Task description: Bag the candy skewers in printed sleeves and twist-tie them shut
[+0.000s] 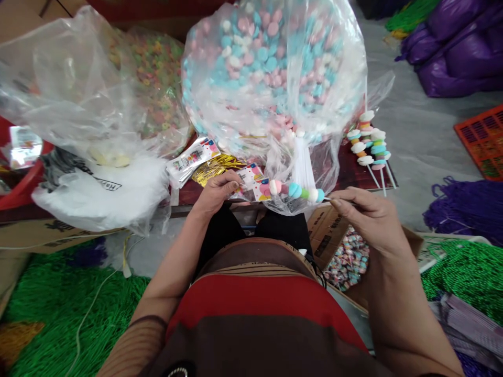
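Observation:
My left hand [220, 189] pinches a small clear packet [258, 183] with a colourful printed pattern. My right hand [363, 214] is closed on the thin white stick of a candy skewer [295, 190]. Pink, white, blue and green candy pieces are threaded along it. The skewer's far end lies at the packet; I cannot tell how far inside it is. Just behind my left hand are gold twist ties [216, 168] and a stack of printed packets [193, 161]. White sticks [302, 162] stand in a clear bag beyond the skewer.
A big clear bag of pink, blue and white candies [271, 63] stands at the back. Several finished skewers [371, 141] lie at the table's right edge. A white plastic bag [106, 193] lies at left. Below, a carton [328, 235] sits beside wrapped candies [349, 259].

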`<state>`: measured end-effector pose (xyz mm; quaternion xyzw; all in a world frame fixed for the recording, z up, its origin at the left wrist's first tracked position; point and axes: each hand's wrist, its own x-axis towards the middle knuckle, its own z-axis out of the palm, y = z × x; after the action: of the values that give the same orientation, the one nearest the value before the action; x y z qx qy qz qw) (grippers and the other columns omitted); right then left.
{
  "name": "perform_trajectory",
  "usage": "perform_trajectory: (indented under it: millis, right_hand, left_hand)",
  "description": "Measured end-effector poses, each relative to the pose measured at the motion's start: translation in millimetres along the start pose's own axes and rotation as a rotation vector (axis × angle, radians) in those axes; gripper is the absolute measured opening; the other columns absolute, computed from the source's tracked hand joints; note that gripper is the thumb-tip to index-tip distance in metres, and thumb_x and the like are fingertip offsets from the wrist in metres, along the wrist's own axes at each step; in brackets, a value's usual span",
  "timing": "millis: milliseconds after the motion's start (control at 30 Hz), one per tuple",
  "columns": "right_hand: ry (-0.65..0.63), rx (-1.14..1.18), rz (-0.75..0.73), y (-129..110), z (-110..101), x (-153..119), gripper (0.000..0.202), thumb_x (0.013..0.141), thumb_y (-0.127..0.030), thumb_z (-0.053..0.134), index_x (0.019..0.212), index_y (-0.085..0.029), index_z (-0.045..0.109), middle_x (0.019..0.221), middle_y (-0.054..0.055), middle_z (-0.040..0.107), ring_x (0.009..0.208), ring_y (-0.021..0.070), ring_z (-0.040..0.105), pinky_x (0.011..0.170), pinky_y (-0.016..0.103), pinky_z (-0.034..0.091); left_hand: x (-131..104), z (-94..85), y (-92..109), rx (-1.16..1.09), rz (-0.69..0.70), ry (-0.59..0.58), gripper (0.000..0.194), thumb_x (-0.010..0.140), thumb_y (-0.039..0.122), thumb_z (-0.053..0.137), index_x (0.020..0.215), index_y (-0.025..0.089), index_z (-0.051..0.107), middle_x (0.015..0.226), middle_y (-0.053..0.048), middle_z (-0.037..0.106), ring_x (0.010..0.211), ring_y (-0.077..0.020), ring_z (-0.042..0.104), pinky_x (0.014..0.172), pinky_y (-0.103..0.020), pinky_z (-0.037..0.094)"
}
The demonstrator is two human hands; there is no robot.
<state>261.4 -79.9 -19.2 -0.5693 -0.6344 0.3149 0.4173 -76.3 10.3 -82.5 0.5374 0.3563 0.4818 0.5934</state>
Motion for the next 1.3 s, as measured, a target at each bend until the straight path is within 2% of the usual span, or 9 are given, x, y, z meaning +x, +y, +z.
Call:
perform_trajectory:
  millis: [200,300,400,500,700,833,1000,1167,1300]
  right_hand:
    - [0.103,0.213,0.168,16.4,5.7,-8.0,0.025,0.081,-0.048,0.081,0.089,-0.025,0.081,0.082,0.002,0.079,0.071,0.0169,0.069,0.068,0.029,0.056]
    - [0.127,0.211,0.159,15.3,17.4,-9.4,0.021,0.083,-0.044,0.079,0.089,-0.025,0.081,0.082,0.001,0.079,0.072,0.0166,0.07,0.07,0.029,0.056]
    - [0.141,0.118,0.085,5.7,32.7,-8.7,0.014,0.087,-0.037,0.075,0.091,-0.025,0.08,0.085,0.001,0.08,0.074,0.0167,0.072,0.072,0.029,0.056]
    - [0.14,-0.005,-0.025,-6.2,46.2,-8.9,0.011,0.089,-0.032,0.071,0.09,-0.025,0.08,0.082,0.002,0.08,0.072,0.0167,0.072,0.069,0.028,0.056]
    - [0.144,-0.068,-0.095,-17.9,66.1,-17.2,0.014,0.092,-0.028,0.066,0.092,-0.022,0.078,0.085,0.004,0.081,0.074,0.0167,0.073,0.071,0.027,0.056]
    - [-0.005,0.04,0.017,-20.5,78.7,-23.6,0.025,0.096,-0.036,0.059,0.104,-0.02,0.078,0.079,0.002,0.076,0.065,0.0145,0.066,0.065,0.026,0.053]
    - [-0.319,0.276,0.227,-29.8,98.8,-27.1,0.042,0.099,-0.054,0.053,0.102,-0.018,0.075,0.062,-0.003,0.054,0.053,0.0101,0.045,0.053,0.023,0.04]
    - [-0.397,0.511,0.384,-34.0,126.3,-29.8,0.046,0.095,-0.065,0.054,0.089,-0.02,0.063,0.055,-0.008,0.045,0.047,0.0083,0.038,0.048,0.023,0.033]
    - [-0.33,0.55,0.43,-28.6,120.9,-21.6,0.042,0.091,-0.062,0.062,0.089,-0.02,0.062,0.062,-0.006,0.052,0.047,0.0068,0.042,0.047,0.022,0.032]
  left_hand:
    - [-5.6,5.5,13.7,0.292,-0.08,-0.008,0.035,0.085,0.053,0.074,0.093,0.02,0.076,0.068,0.003,0.058,0.061,-0.0094,0.047,0.059,-0.023,0.037]
    - [-11.2,19.5,30.7,0.553,-0.043,-0.101,0.043,0.094,0.052,0.063,0.12,0.019,0.071,0.065,0.005,0.055,0.057,-0.0094,0.043,0.059,-0.023,0.036]
    - [-13.3,36.9,42.8,0.649,0.027,-0.111,0.063,0.099,0.065,0.046,0.136,0.017,0.063,0.074,0.0,0.066,0.062,-0.013,0.053,0.065,-0.026,0.043]
    - [-10.9,50.9,45.0,0.654,0.029,-0.037,0.077,0.098,0.075,0.033,0.137,0.015,0.063,0.094,-0.007,0.075,0.078,-0.0182,0.065,0.075,-0.03,0.048]
    - [-4.9,58.7,41.1,0.666,0.028,-0.005,0.07,0.1,0.072,0.032,0.12,0.016,0.07,0.109,-0.009,0.078,0.095,-0.0191,0.072,0.085,-0.029,0.052]
    - [-4.2,55.5,39.0,0.744,0.13,-0.02,0.068,0.103,0.067,0.028,0.121,0.015,0.068,0.115,-0.011,0.078,0.101,-0.0193,0.073,0.087,-0.029,0.053]
    - [-6.2,56.1,30.3,0.86,0.223,-0.039,0.066,0.105,0.063,0.023,0.125,0.017,0.066,0.121,-0.013,0.076,0.112,-0.0215,0.071,0.094,-0.032,0.052]
    - [-7.9,54.7,24.8,0.817,0.216,-0.06,0.067,0.104,0.065,0.024,0.122,0.019,0.068,0.121,-0.013,0.075,0.111,-0.0212,0.07,0.095,-0.032,0.051]
    - [-9.8,37.5,33.5,0.637,0.134,0.07,0.065,0.1,0.068,0.039,0.133,0.019,0.065,0.092,-0.005,0.075,0.075,-0.0161,0.064,0.076,-0.028,0.047]
